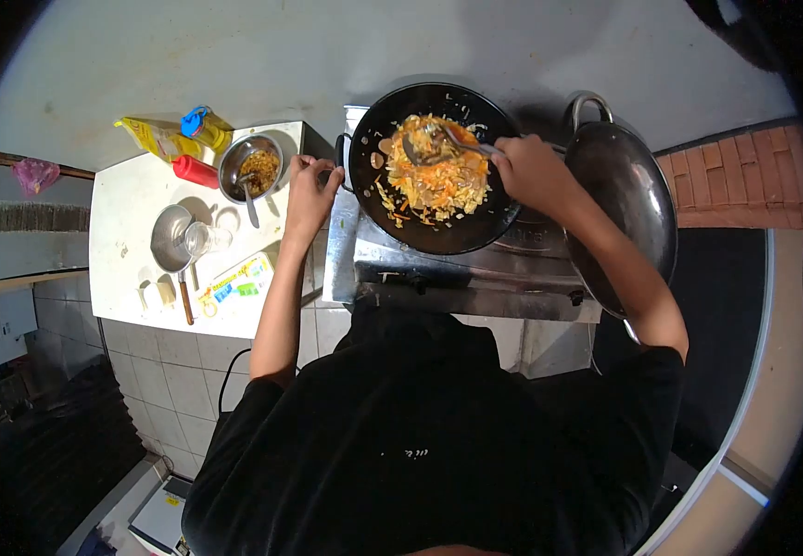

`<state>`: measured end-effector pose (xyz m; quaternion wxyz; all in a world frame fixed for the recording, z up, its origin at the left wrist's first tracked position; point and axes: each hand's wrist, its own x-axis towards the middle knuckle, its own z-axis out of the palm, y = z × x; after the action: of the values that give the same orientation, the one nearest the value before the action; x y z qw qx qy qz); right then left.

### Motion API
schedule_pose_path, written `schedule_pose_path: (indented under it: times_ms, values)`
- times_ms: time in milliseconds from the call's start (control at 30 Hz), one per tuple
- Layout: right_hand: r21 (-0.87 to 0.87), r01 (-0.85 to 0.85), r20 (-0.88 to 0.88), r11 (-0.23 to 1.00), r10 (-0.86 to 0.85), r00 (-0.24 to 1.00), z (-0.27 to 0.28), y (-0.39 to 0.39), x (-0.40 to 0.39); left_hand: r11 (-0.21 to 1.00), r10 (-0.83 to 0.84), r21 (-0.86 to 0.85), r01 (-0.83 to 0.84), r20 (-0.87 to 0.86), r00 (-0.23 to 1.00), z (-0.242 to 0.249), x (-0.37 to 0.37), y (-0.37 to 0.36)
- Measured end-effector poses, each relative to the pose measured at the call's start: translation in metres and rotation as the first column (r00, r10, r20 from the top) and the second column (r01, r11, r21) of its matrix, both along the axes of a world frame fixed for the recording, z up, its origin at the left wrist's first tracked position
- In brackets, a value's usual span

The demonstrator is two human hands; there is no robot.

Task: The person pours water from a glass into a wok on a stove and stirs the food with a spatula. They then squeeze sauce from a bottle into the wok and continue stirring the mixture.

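Note:
A black wok [438, 238] sits on the metal stove [373, 255], with shredded vegetables and sliced pieces [438, 181] in it. My right hand [528, 169] is closed round the handle of a metal ladle [461, 141], whose head is in the food. At the wok's left side, my left hand [314, 188] has its fingers pinched at the loop handle [342, 159]; whether they grip it is hard to tell. Left of that hand, a steel bowl [225, 176] holds a brown mixture and a spoon [251, 208].
On the white table [119, 250] are a red bottle [196, 171], a blue-capped bottle [207, 127], a yellow packet [156, 139], a small saucepan [170, 239], a glass jar [197, 239] and a colourful packet [237, 285]. A large metal wok [619, 185] stands at the right.

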<state>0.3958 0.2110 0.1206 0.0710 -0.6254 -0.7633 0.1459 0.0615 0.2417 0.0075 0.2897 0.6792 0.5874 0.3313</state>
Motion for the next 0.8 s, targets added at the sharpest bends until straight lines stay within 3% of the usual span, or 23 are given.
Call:
schedule_pose_path:
  times_ms: [67,267,333,467,500,633,800]
  values:
    - [0.044,-0.061,-0.054,0.997,0.063,0.997,0.016,0.005,-0.009,1.0,0.002,0.007,-0.002,-0.016,1.0,-0.002,0.001,0.002]
    - [-0.184,-0.038,-0.095,0.982,0.021,0.995,0.004,0.015,-0.048,0.997,0.021,-0.073,-0.02,0.02,1.0,0.002,0.003,0.0]
    - [-0.167,0.018,0.056,0.986,-0.009,0.998,0.002,0.02,-0.049,1.0,0.007,0.013,-0.007,-0.017,1.0,-0.003,0.001,0.001]
    - [-0.098,0.096,0.129,0.991,-0.083,0.988,0.004,0.023,-0.024,1.0,0.016,0.003,-0.016,-0.015,1.0,0.0,0.003,0.002]
    - [0.055,-0.062,0.12,0.997,0.055,0.991,0.008,0.018,-0.012,1.0,0.016,0.012,-0.015,-0.023,1.0,0.0,0.003,0.001]
    - [0.144,-0.113,0.189,0.983,0.084,0.978,0.03,-0.014,0.001,1.0,0.011,-0.002,-0.011,-0.011,1.0,-0.001,0.001,0.001]
    - [0.077,0.112,0.38,0.991,-0.133,0.915,0.022,-0.027,0.011,0.999,0.008,0.033,-0.008,-0.022,1.0,-0.004,0.001,0.002]
